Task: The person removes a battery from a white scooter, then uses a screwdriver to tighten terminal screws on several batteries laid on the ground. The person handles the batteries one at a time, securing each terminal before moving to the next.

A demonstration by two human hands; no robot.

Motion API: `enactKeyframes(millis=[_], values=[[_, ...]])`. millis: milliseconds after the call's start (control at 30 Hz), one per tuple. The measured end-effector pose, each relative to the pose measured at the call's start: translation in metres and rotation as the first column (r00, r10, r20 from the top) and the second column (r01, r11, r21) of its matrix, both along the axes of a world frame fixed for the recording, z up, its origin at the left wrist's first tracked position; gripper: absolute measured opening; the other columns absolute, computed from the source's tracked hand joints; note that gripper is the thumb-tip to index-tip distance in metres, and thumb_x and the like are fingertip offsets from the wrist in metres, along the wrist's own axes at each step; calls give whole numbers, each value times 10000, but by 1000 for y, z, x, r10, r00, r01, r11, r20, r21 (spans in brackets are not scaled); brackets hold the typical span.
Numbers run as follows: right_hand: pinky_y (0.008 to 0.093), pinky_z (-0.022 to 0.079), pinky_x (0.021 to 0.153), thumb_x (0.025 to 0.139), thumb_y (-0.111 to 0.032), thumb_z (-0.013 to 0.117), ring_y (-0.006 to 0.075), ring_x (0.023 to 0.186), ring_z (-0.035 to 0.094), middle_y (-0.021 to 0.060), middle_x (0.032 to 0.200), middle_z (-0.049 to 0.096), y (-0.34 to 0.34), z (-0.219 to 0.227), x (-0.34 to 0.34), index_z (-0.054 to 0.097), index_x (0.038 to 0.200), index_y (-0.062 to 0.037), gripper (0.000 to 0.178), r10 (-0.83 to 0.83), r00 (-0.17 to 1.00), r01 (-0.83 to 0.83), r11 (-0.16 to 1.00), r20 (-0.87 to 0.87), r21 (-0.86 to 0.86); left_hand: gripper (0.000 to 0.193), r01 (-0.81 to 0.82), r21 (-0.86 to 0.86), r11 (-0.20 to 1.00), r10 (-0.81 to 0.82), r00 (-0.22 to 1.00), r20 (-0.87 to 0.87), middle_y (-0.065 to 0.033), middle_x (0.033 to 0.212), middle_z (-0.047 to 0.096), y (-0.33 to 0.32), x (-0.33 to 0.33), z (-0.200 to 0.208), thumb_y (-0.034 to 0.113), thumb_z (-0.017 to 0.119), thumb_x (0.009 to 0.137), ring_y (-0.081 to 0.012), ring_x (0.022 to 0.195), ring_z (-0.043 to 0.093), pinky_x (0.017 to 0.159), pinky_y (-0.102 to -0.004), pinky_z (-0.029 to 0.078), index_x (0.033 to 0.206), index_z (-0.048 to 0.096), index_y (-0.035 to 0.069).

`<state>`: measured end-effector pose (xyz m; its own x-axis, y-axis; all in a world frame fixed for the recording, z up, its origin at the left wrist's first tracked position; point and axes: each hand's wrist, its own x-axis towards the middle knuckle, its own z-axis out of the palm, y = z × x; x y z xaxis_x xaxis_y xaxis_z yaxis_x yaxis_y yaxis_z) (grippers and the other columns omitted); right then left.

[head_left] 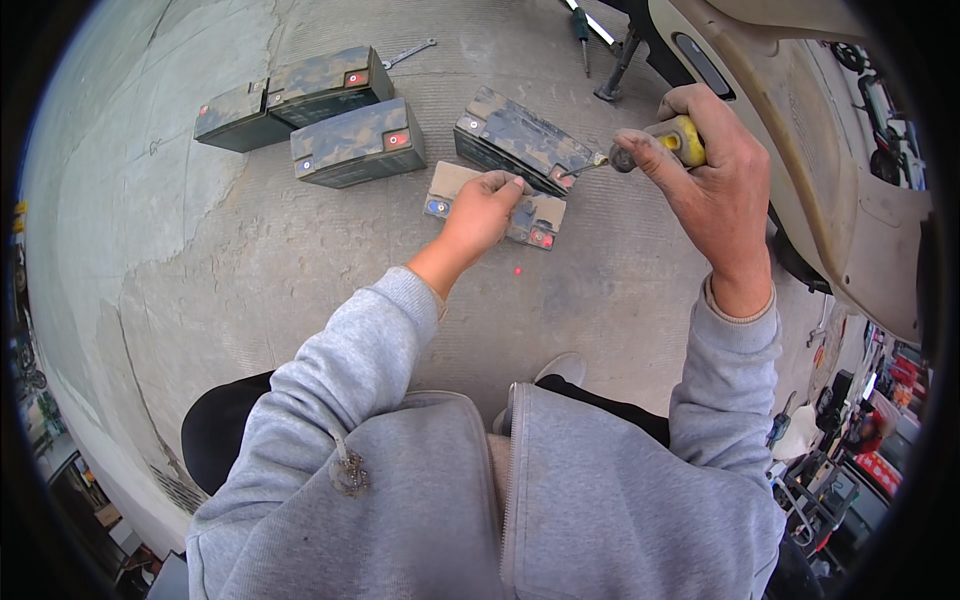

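Observation:
A yellow-and-dark screwdriver (683, 140) is gripped in my right hand (725, 160). Its thin shaft slants down left to the red terminal end of a dusty dark battery (520, 132); whether the tip touches the terminal is too small to tell. Just nearer to me lies a second dusty battery (541, 209), with a blue terminal at its left end and a red one at its right. My left hand (482, 205) lies across the middle of this battery, fingers closed over its far side and partly hidden. On the floor below it is a small red piece (518, 271).
Three similar batteries stand at the left, the nearest one (358, 143) apart from the other two. Behind them lies a wrench (410, 52). A green-handled screwdriver (581, 28) lies at the far side. The beige body of a scooter (800, 110) rises close on the right, its stand (622, 65) on the floor.

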<state>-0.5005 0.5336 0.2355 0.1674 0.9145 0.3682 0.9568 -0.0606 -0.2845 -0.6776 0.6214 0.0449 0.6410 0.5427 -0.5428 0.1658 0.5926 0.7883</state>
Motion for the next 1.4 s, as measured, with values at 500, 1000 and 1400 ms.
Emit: enactKeyframes(millis=[500, 1000, 1400], values=[[313, 481, 597, 852, -284, 725, 242, 645, 605, 75, 780, 639, 0, 5, -2, 609, 948, -60, 270, 10, 986, 0, 999, -169, 54, 257, 13, 15, 1000, -13, 1000, 15, 11, 755, 594, 0, 0, -4, 236, 560, 975, -60, 624, 469, 553, -246, 380, 969, 672, 5], [314, 482, 574, 833, -246, 737, 237, 641, 606, 86, 812, 636, 5, -3, -4, 615, 985, -65, 266, 91, 976, -63, 988, -197, 142, 282, 34, 64, 997, -34, 999, 4, 7, 772, 608, 0, 1, -3, 244, 557, 976, -60, 616, 467, 549, -250, 382, 1008, 667, -14], [294, 491, 577, 845, -278, 736, 210, 665, 628, 90, 875, 651, -4, -4, 2, 612, 1022, -67, 302, 10, 999, -9, 1000, -51, 18, 278, 23, 129, 991, -23, 1000, 0, 1, 774, 622, -1, 2, -8, 243, 561, 976, -59, 600, 463, 536, -247, 376, 1000, 671, -11]])
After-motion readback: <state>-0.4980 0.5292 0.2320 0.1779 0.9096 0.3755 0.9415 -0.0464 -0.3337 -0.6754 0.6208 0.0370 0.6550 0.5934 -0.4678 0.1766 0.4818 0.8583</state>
